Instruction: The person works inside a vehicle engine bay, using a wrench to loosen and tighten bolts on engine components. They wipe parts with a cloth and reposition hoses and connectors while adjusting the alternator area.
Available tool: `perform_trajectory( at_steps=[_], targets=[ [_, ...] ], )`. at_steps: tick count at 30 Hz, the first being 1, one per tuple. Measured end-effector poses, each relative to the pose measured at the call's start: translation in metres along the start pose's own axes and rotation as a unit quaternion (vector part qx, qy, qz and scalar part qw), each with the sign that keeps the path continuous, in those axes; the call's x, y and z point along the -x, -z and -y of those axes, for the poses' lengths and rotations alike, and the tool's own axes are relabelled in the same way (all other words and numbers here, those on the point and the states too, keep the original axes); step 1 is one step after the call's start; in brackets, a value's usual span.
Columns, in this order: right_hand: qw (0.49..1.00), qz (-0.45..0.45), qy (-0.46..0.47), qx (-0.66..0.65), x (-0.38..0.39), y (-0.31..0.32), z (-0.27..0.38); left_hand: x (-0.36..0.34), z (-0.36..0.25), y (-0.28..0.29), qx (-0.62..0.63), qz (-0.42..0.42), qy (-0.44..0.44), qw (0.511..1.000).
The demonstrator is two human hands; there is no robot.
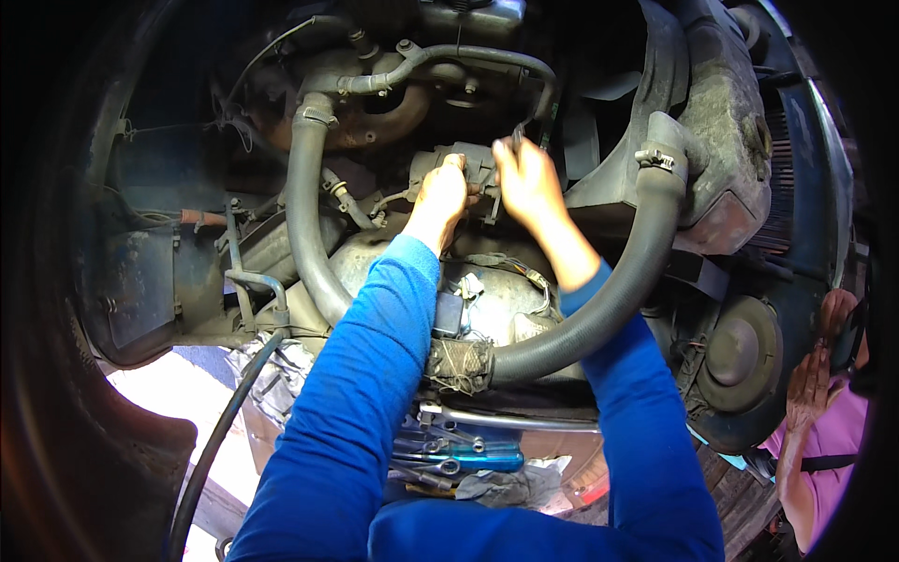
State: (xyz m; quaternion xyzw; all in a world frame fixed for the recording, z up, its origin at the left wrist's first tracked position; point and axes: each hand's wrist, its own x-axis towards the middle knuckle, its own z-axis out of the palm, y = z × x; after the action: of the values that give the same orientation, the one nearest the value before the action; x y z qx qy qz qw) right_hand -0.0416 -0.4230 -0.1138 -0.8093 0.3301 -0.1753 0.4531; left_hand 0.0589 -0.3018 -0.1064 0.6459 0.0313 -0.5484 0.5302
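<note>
My left hand (440, 199) reaches into the engine bay, its fingers closed against the near side of a grey metal unit (478, 167) that looks like an alternator. What lies inside those fingers is hidden. Just to its right, my right hand (532, 187) is closed in a pinch at the unit's right end. A short, dark, thin metal piece (518, 138) shows at its fingertips, too small to tell its kind. A bent metal pipe (459, 52) runs above both hands.
A thick hose (304, 178) curves down on the left; another hose (618, 304) arches across my right forearm. Below my arms lie several wrenches and a blue-handled tool (492, 459). The radiator (775, 187) stands at the right. Another person's hand (807, 379) is at the far right edge.
</note>
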Motion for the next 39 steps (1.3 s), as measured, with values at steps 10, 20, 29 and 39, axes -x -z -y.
perform_trajectory(
  at_steps=[10, 20, 29, 39],
  targets=[
    [0.994, 0.043, 0.097, -0.01, 0.064, 0.004, -0.011, -0.012, 0.01, 0.001, 0.015, -0.037, -0.048, 0.998],
    [0.99, 0.0, -0.125, 0.066, -0.041, -0.015, 0.0, -0.018, 0.015, 0.004, -0.042, -0.029, -0.054, 0.997],
    [0.97, -0.003, 0.239, 0.052, 0.057, 0.001, -0.012, -0.024, 0.022, 0.002, -0.003, -0.005, -0.056, 0.998],
    [0.992, -0.052, 0.063, -0.098, 0.034, -0.016, -0.013, -0.04, 0.031, 0.005, -0.091, -0.065, -0.144, 0.983]
  ],
)
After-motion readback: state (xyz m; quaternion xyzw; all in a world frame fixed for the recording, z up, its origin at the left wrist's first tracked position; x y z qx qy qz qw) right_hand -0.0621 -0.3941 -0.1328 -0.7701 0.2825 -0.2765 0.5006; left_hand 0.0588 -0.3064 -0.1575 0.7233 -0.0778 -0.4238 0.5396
